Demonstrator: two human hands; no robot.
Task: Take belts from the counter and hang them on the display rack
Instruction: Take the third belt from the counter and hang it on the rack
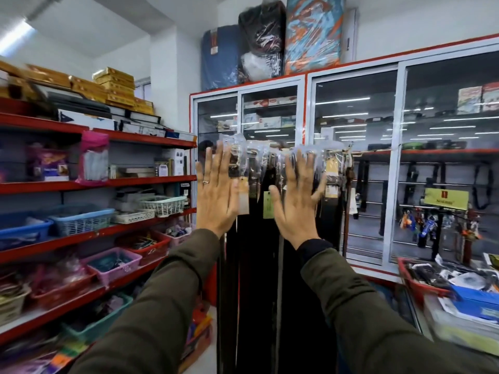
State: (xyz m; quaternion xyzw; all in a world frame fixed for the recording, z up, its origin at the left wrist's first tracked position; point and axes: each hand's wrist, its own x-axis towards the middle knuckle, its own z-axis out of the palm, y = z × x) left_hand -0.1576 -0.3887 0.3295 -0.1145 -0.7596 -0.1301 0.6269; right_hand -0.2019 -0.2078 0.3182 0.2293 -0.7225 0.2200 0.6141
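Observation:
Several dark belts (259, 252) in clear plastic sleeves hang side by side from a display rack (348, 151) in front of the glass cabinet, with paper tags on some. My left hand (216, 195) is raised flat, fingers spread, palm toward the belts at the rack's left part. My right hand (297, 203) is raised the same way a little to the right, also empty. Both hands cover the upper parts of some belts; I cannot tell whether they touch them. A ring shows on my left hand.
Red shelves (151, 180) with baskets and boxes run along the left. A glass-door cabinet (356, 163) stands behind the rack. At the right, a counter holds a red tray (413, 282) of packaged goods and a blue box (478, 303). Wrapped bundles sit on top of the cabinet.

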